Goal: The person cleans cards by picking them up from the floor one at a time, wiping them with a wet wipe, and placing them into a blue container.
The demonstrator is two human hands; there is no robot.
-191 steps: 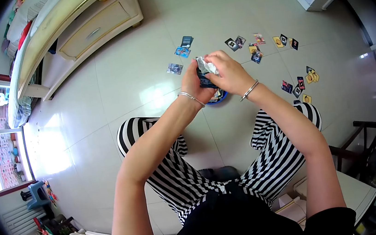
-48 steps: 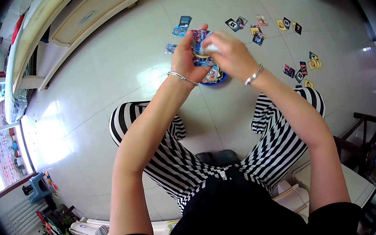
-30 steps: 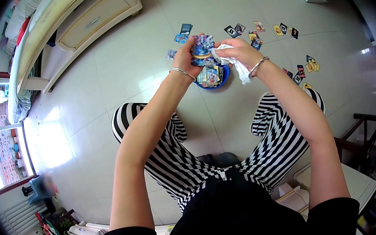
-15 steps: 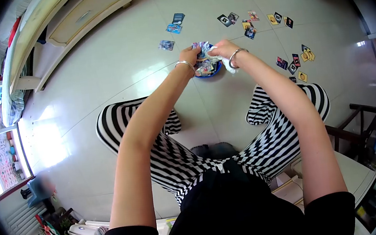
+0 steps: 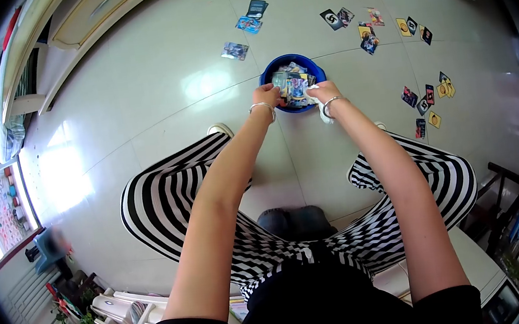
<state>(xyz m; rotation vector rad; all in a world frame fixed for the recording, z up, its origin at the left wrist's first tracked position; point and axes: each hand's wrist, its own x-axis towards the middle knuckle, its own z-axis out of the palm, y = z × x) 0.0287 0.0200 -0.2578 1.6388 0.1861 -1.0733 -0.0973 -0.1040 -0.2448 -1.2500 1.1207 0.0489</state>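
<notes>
A round blue basin [image 5: 266, 71] on the floor holds a heap of picture cards [image 5: 297, 86]. At its left side is my left hand [image 5: 268, 95], its fingers closed on a card [image 5: 280, 81] over the heap; how much of that card lies free of the others is hard to tell. My right hand [image 5: 324, 92] is at the right rim, fingers pinched round a crumpled white cloth or tissue [image 5: 326, 113] that hangs below the palm. Both wrists wear silver bangles.
Loose cards lie beyond the basin, including a blue card [image 5: 249, 25] and a grey-blue one [image 5: 235, 51]. More are scattered to the right, such as a yellow card [image 5: 434, 119]. A cream drawer cabinet [image 5: 86, 18] stands at upper left. My striped legs flank the floor before me.
My hands have moved apart, uncovering more of the basin and its cards. Earlier they were close together above it, with a card in the left and the white cloth in the right. The view has shifted.
</notes>
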